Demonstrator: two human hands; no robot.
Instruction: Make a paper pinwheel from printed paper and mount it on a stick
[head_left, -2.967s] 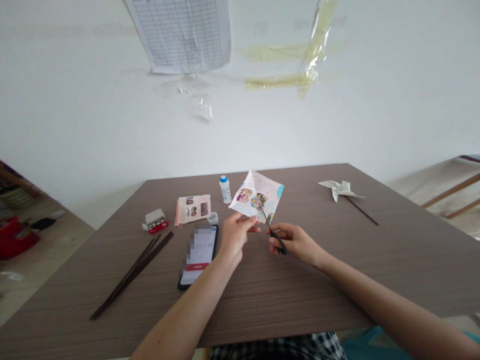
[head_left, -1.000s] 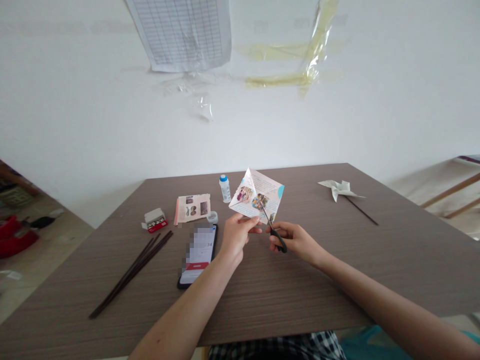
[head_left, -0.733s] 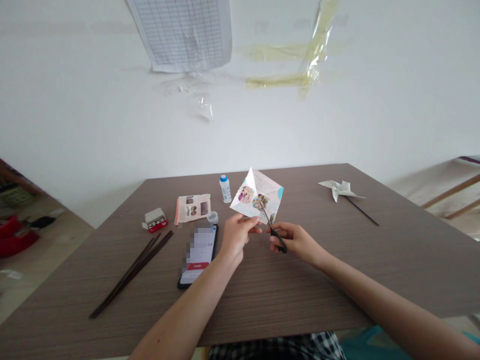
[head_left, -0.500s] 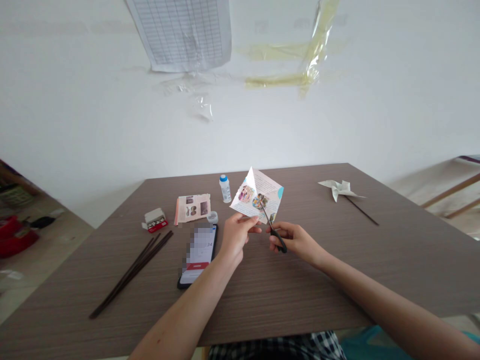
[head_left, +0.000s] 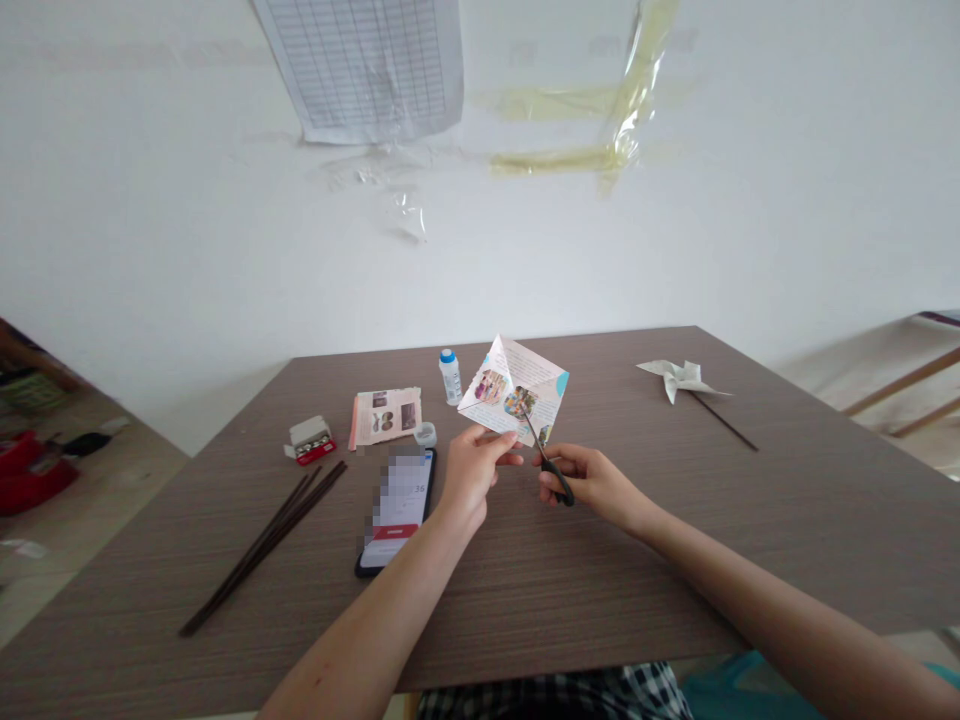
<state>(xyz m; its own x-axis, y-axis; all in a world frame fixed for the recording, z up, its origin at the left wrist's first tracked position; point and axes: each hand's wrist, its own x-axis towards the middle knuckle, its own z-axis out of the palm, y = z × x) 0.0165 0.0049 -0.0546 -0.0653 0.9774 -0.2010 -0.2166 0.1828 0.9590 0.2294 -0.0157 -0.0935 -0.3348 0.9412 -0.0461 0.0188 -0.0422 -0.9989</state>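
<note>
A square of printed paper (head_left: 541, 378) with a crease across it is pinched at its near edge by my left hand (head_left: 480, 468). My right hand (head_left: 581, 478) grips black-handled scissors (head_left: 556, 482), whose blades reach over the lower right part of the sheet. The blades look closed or nearly so; how far they have cut in I cannot tell. Just left of the paper stands a small clear bottle (head_left: 450, 380) with a blue cap. A small translucent ring-shaped piece (head_left: 425, 434) lies near my left hand.
A phone (head_left: 397, 510) lies beside my left forearm. Further left are several dark sticks (head_left: 262, 550), an open red-and-white box (head_left: 311, 440) and another printed paper (head_left: 386, 416). A white paper pinwheel (head_left: 681, 378) on a stick lies on the table (head_left: 750, 540) at right.
The paper's left and top corners have tilted slightly, and the bright glare on its upper part has faded. My hands and the scissors have hardly moved. The phone's displayed number has changed.
</note>
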